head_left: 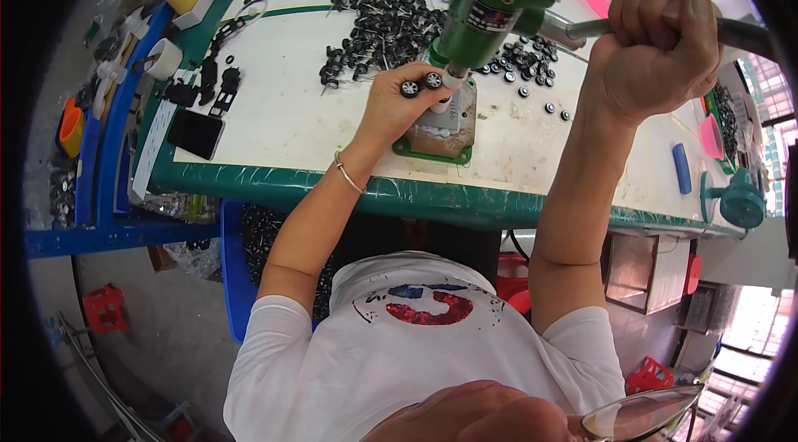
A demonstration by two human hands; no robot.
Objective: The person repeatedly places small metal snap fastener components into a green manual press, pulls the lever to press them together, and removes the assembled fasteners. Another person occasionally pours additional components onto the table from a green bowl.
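My right hand is wrapped in a fist round the metal lever of a green hand press. Low at the press, my left hand pinches close beneath the ram, with small black toy wheels with silvery hubs showing at its fingers. Whether an axle joins these wheels is hidden by the fingers. Under them sits the press base, a worn metal block on a green foot. A bracelet circles my left wrist.
A big heap of black wheels on axles covers the table behind the press. Loose wheels are scattered to its right. A black phone lies left, a blue bar and green fan right. Below stands a blue bin.
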